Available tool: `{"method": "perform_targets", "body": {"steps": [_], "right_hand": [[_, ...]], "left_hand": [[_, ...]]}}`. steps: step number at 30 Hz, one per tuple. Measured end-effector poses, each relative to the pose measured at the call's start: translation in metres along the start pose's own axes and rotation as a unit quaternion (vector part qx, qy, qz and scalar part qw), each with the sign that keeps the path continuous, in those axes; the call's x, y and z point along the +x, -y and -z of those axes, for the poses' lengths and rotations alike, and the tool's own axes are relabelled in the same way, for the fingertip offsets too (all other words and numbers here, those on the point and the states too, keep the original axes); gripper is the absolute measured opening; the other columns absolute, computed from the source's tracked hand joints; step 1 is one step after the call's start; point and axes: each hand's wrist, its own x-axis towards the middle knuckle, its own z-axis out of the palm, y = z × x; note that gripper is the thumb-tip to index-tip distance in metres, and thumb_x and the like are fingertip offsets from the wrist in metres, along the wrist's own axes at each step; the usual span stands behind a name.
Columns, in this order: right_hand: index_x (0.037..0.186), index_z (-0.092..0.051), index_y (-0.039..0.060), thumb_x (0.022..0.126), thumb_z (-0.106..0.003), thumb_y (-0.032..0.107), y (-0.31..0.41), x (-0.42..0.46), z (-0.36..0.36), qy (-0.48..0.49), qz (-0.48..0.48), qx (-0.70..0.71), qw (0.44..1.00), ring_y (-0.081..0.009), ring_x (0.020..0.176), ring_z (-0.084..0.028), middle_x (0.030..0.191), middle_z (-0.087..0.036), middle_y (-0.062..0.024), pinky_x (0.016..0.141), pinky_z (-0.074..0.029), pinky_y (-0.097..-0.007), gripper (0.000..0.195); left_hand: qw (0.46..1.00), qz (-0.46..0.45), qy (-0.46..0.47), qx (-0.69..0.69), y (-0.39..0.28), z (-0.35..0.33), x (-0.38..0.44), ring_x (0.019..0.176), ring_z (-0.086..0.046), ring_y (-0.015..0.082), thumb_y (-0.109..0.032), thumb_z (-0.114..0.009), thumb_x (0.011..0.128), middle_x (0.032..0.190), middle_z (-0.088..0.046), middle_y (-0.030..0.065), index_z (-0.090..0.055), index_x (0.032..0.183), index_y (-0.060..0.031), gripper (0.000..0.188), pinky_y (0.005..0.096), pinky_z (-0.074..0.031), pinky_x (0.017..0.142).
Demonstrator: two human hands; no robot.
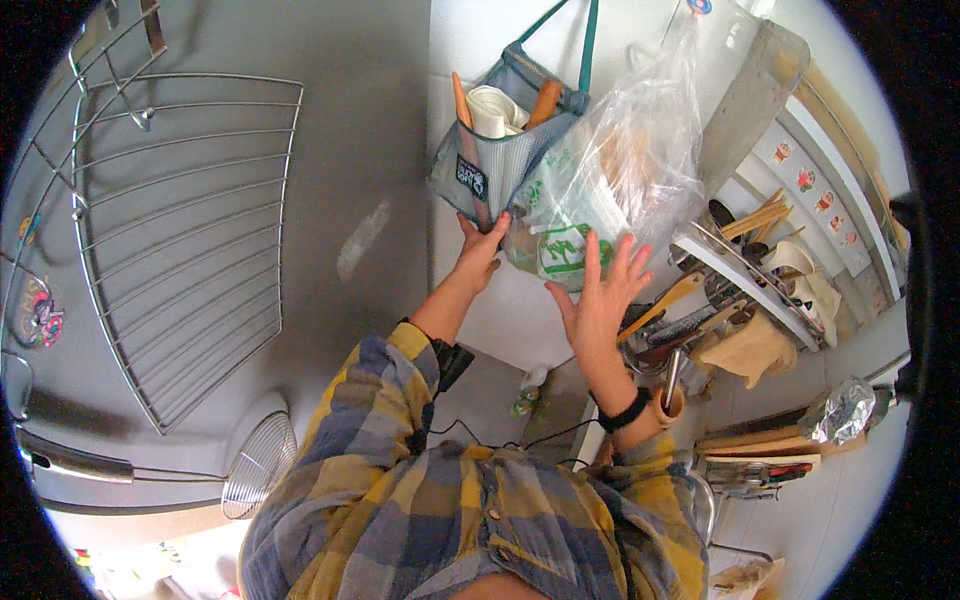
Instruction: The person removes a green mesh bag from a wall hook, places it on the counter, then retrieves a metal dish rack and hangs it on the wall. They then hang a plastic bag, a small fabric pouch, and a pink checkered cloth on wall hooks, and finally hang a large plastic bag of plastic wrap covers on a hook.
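My left hand (480,255) holds the lower corner of a grey mesh bag (495,161), which hangs by green straps on the wall. Out of its top stick an orange-brown tapered wooden rod (460,101), a rolled white cloth (495,111) and a thicker brown wooden piece (545,105). My right hand (604,300) is empty, fingers spread, in front of a clear plastic bag (645,142). Inside that hanging bag is a white bag with green print (566,247); I cannot tell whether my fingertips touch it.
On the grey surface at left, a wire rack (184,225) is mounted, with a wire skimmer (259,465) below. Utensils, chopsticks (757,214) and a beige cloth (750,349) crowd a wall rack at right. Cutting boards (757,442) stand lower right. A grey slab (757,105) hangs upper right.
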Motion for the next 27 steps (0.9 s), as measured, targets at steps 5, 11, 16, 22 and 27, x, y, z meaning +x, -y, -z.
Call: {"method": "perform_targets", "body": {"steps": [5,11,16,22,27], "right_hand": [[0.138,-0.046,0.0300,0.062,-0.085,0.021,-0.028,0.009,-0.049,-0.023,0.092,0.026,0.995,-0.0548,0.137,-0.011,0.151,-0.017,-0.0231,0.103,-0.018,-0.0716,0.086],[0.139,-0.044,0.0354,0.062,-0.085,0.025,-0.022,0.009,-0.058,-0.028,0.086,0.020,0.996,-0.0551,0.136,-0.012,0.152,-0.017,-0.0200,0.103,-0.019,-0.0718,0.087],[0.142,-0.042,0.0305,0.070,-0.077,0.046,-0.009,0.007,-0.033,0.016,0.061,0.009,0.998,-0.0562,0.137,-0.007,0.154,-0.014,-0.0233,0.105,-0.012,-0.0710,0.082],[0.143,-0.042,0.0254,0.081,-0.069,0.047,-0.003,0.005,-0.041,-0.078,0.083,0.061,0.992,-0.0530,0.139,-0.007,0.153,-0.015,-0.0254,0.107,-0.008,-0.0682,0.071],[0.144,-0.040,0.0184,0.087,-0.063,0.047,0.022,0.020,-0.045,-0.166,0.070,0.059,0.982,-0.0467,0.138,-0.018,0.150,-0.023,-0.0247,0.108,-0.016,-0.0633,0.067]], "left_hand": [[1.000,-0.012,-0.004,-0.025,-0.006,-0.009,0.008,0.142,-0.017,0.0318,-0.047,-0.076,0.076,0.158,-0.010,0.0102,0.028,0.144,-0.0272,0.126,0.0547,-0.014,0.111],[0.998,-0.007,-0.054,0.017,0.006,0.013,-0.002,0.142,-0.018,0.0305,-0.055,-0.068,0.081,0.157,-0.017,0.0075,0.011,0.150,-0.0299,0.108,0.0558,-0.020,0.109],[0.980,0.092,0.059,0.164,0.083,0.062,-0.062,0.126,-0.045,0.0249,-0.040,-0.058,0.092,0.142,-0.045,0.0110,-0.024,0.149,-0.0143,0.071,0.0426,-0.039,0.102],[0.921,0.176,0.159,0.308,0.097,0.126,-0.202,0.103,-0.060,0.0222,-0.035,-0.057,0.094,0.121,-0.059,0.0116,-0.037,0.143,-0.0068,0.060,0.0363,-0.048,0.090],[0.925,0.166,0.166,0.298,0.078,0.190,-0.277,0.102,-0.060,0.0222,-0.042,-0.054,0.095,0.118,-0.060,0.0126,-0.032,0.145,-0.0071,0.066,0.0383,-0.047,0.089]]}}
